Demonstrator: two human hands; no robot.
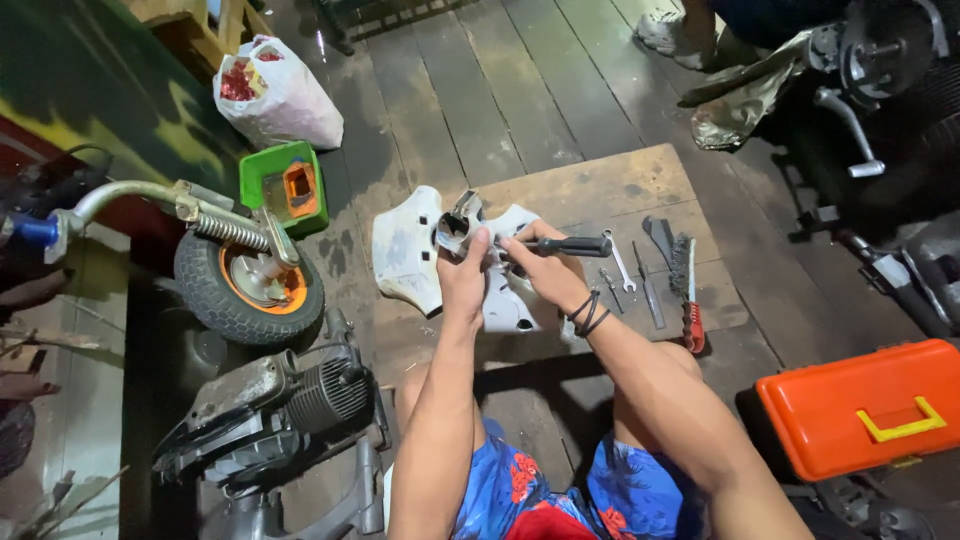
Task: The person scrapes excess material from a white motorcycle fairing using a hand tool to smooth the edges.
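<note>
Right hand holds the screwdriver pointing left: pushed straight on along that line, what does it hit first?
Likely the small metal part gripped by the left hand; the right hand aims the screwdriver at it, over the white panel. Depth unclear.

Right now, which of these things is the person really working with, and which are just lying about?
In hand:
- left hand gripping a small metal part
- right hand holding a black-handled screwdriver
- white plastic cover under both hands

Lying about:
- spanner
- wire brush
- orange toolbox
- small wheel
- green box
- white bag
- engine
</note>
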